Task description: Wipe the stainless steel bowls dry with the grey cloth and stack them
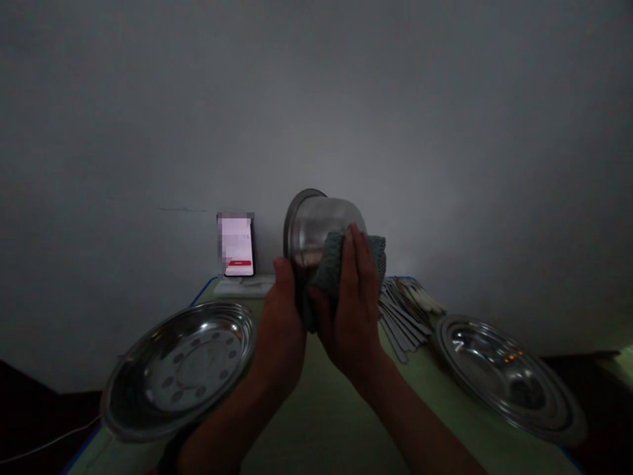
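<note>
A steel bowl (316, 221) is held up on its side above the middle of the table, its rim facing left and its rounded base to the right. My left hand (281, 323) grips it near the rim, the thumb along the edge; its other fingers are hidden behind the bowl. A grey-green cloth (329, 267) lies against the bowl's outer wall. My right hand (353, 303) presses that cloth onto the steel, fingers together and pointing up, thumb to the left. The bowl's inside is out of sight.
A wide steel basin (198, 363) stands on the left of the green table (316, 422). To the right are several flat metal knives or handles (400, 323) and another shiny steel dish (499, 376). A lit phone (237, 244) leans against the wall (316, 99) behind.
</note>
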Motion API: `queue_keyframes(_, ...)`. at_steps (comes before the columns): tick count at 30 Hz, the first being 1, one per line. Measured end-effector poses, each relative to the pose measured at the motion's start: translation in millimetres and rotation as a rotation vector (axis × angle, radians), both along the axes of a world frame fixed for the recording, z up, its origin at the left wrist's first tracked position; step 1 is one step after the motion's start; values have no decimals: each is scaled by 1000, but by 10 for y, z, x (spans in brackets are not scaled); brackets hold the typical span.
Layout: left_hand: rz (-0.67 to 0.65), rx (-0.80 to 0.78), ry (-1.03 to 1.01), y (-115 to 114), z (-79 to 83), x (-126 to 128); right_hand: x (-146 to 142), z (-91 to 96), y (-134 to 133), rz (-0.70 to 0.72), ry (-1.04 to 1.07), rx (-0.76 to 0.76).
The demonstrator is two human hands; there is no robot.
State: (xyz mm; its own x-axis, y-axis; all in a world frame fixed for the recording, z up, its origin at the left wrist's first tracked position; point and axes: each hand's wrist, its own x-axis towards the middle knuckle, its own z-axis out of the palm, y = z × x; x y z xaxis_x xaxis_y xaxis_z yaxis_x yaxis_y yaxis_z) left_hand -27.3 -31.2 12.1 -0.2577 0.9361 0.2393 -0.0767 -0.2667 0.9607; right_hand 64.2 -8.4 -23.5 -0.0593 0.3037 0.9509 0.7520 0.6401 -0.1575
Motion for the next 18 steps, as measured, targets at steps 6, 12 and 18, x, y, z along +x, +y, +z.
queue_keyframes(6, 7, 24, 275, -46, -22, 39, 67, 132, -64, 82, -22, -86)
queue_keyframes(12, -11, 126, 499, -22, -95, 24, 280, 273, -12, 284, 136, -327)
queue_keyframes(18, -80, 5, 410, -9, -32, -53, 615, 268, 187, 405, 302, -528)
